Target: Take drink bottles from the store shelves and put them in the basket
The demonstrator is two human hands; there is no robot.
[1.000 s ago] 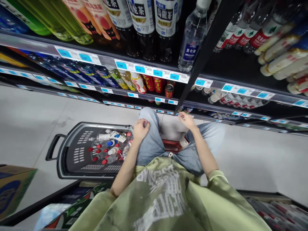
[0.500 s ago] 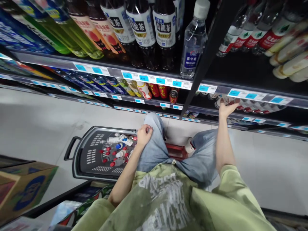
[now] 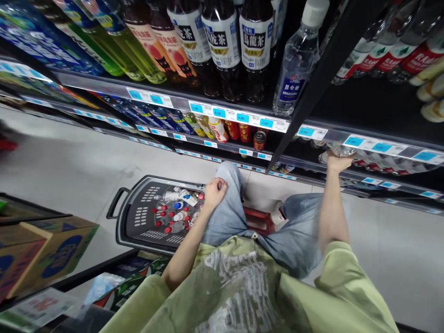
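Observation:
My right hand (image 3: 339,163) reaches into the lower shelf at the right, with its fingers around a clear plastic bottle (image 3: 342,150). Only the bottle's bottom end shows, just under the price-tag edge. More clear bottles with red labels (image 3: 378,163) lie in a row beside that hand. My left hand (image 3: 215,190) rests on my left knee, its fingers curled in and nothing visible in them. Just left of it is a dark grey shopping basket (image 3: 133,231), holding several bottles with red caps (image 3: 169,230), a blue cap (image 3: 178,205) and a white cap (image 3: 179,216).
Dark oolong tea bottles (image 3: 255,39) and a clear bottle with a blue label (image 3: 296,64) stand on the upper shelf. A black upright post (image 3: 305,92) divides the shelves. I sit on a red stool (image 3: 258,221). Cardboard boxes (image 3: 58,254) are at the lower left.
My right hand was open at the lower shelf; now it is closed around a clear bottle. The whole view has shifted a little. My left hand stays on the knee.

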